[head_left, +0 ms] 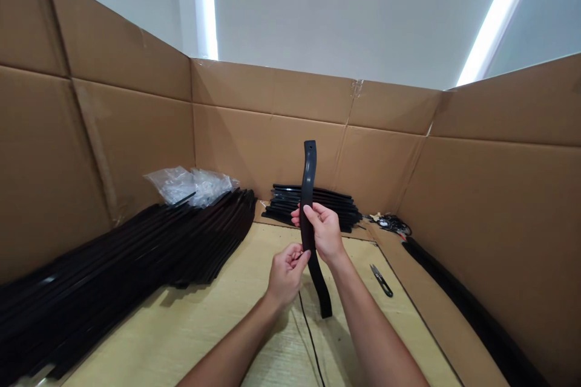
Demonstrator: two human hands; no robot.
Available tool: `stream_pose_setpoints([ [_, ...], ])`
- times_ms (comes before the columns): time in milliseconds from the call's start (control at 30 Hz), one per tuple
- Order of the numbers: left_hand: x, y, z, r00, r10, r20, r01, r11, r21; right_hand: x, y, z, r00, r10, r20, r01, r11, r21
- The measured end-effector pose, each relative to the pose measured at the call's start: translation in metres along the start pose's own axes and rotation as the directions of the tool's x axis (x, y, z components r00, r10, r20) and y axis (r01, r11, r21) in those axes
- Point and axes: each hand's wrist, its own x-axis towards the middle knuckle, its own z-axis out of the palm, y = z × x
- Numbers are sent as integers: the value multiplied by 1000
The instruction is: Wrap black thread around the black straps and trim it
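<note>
A curved flat black strip [308, 175] stands nearly upright in front of me, with a small hole near its top end. My right hand [325, 230] is closed around its middle, thumb on the near face. Lower down, my left hand [288, 272] pinches at the strip's left edge with thumb and forefinger. A thin black cord [308, 329] hangs from below the left hand toward the bottom of the view; its upper end is hidden by the fingers, so whether it joins the strip is unclear.
Black-handled thread snips [381, 281] lie right of my hands. Long black strips [136, 254] are piled left, under clear plastic bags [190, 184]. A shorter black stack [338, 205] sits behind. Tangled cords [393, 224] and a long black piece [463, 302] lie right. Cardboard walls [281, 139] enclose the table [245, 290].
</note>
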Motion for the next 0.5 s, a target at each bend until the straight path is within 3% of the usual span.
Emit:
stream_pose_setpoints([
  [200, 0, -2, -1, 1000, 8, 3, -8, 1000, 26, 0, -1, 3, 997, 72, -34, -71, 997, 28],
  [500, -1, -11, -1, 999, 25, 41, -27, 999, 45, 0, 5, -3, 999, -10, -51, 8, 999, -36],
])
